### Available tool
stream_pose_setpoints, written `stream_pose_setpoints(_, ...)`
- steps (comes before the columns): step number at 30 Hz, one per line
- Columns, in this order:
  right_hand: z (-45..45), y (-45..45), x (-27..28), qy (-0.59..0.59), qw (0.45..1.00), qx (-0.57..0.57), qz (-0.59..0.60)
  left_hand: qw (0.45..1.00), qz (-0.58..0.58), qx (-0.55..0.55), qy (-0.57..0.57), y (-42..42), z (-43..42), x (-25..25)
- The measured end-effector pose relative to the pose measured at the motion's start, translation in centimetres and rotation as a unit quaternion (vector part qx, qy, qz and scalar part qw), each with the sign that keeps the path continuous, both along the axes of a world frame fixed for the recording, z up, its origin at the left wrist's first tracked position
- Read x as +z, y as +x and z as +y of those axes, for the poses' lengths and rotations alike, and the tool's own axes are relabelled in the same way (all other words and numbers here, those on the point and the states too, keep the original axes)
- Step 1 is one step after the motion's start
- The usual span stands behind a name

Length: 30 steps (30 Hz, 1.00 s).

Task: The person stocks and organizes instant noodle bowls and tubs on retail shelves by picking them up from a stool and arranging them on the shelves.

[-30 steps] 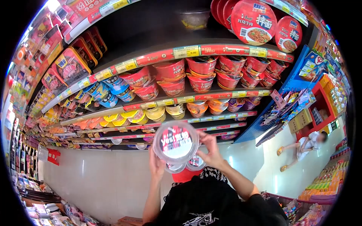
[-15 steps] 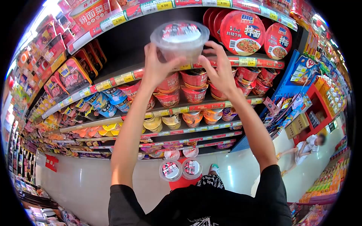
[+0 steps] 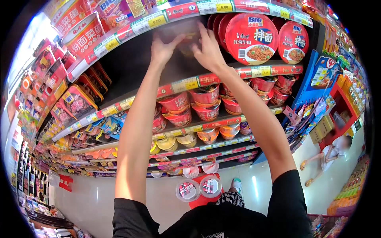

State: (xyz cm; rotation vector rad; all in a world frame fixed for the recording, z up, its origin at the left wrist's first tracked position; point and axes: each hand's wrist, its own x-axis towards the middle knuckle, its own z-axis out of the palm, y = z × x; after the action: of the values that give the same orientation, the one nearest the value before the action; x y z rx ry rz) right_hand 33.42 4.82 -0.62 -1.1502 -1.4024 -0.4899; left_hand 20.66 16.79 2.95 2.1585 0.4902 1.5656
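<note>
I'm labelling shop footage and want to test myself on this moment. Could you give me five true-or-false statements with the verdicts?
1. The bare left hand and bare right hand both reach into the dark upper shelf bay. True.
2. The left hand is closer than the right to the large red round noodle tub marked BIG. False: the right hand is closer.
3. Two round clear plastic tubs with printed lids stand side by side, low in the view. True.
4. The person's short fabric sleeves are white. False: they are black.
5. A yellow-and-white rectangular price tag at the top reads 6.00. True.
</note>
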Motion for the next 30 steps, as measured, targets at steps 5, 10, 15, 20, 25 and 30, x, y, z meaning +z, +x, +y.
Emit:
stream_pose_setpoints(5,1.8,0.6,0.7,-0.083,0.995,-0.034,-0.036,0.993,0.05,0.108,0.01,2.1,1.6,0.6)
stream_pose_setpoints(10,4.8,1.7,1.1,-0.17,0.979,-0.108,-0.035,0.982,0.118,0.134,0.066,4.1,4.4,0.2)
stream_pose_setpoints(15,4.5,2.1,1.4,-0.201,0.973,-0.103,-0.041,0.981,0.144,0.116,0.055,3.9,5.2,0.1)
stream_pose_setpoints(20,-4.6,-2.1,-2.8,0.046,0.995,-0.02,-0.09,0.993,-0.034,0.025,0.106,-2.4,-1.1,-3.4)
stream_pose_setpoints(25,-18.5,-8.5,-21.1,-0.151,0.985,0.068,0.045,0.996,-0.06,-0.035,0.05,-15.2,-15.2,-20.7)
stream_pose_setpoints(30,-27.6,-14.3,-43.1,-0.487,0.832,0.1,0.247,0.917,0.098,0.206,-0.328,-28.0,-24.6,-44.2)
